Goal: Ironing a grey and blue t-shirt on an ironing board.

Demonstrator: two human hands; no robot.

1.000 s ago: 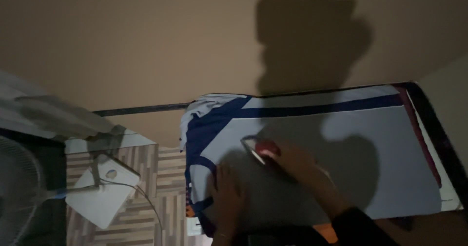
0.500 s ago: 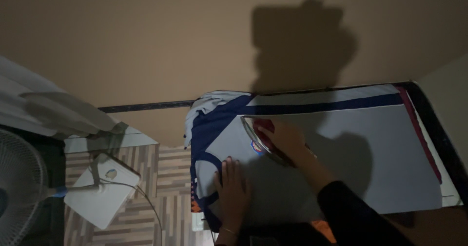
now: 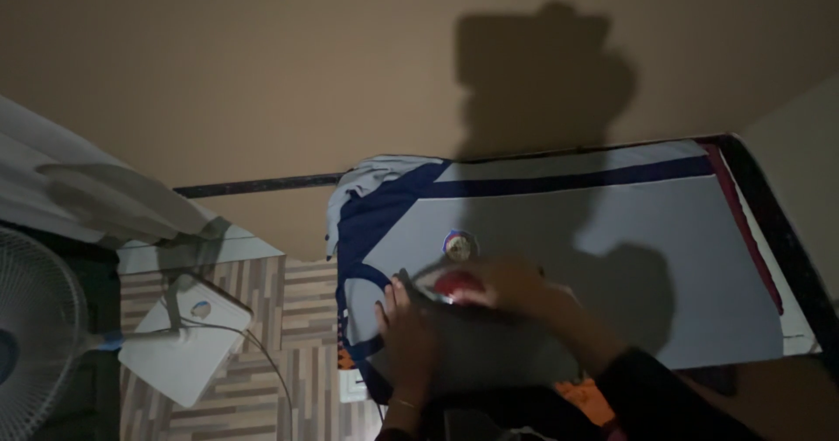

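while the left hand (image 3: 409,340) lies spread flat, pinning the shirt (image 3: 559,257) smooth on the board, the right hand (image 3: 511,285) grips a red iron (image 3: 450,285) over its chest.

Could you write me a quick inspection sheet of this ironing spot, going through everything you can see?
Surface: ironing board with a dark edge, covered by the garment.
Job's things: pale grey shirt with dark blue trim and a round badge, spread flat; red iron, blurred.
Clutter: nothing seen on the board.
Hands: left hand flat on the shirt; right hand in a grip on the iron.
Cables: a thin cord trails over the floor by the fan base.
Surroundings: white standing fan with square base, striped wood-pattern floor, plain tan wall with a cast shadow.
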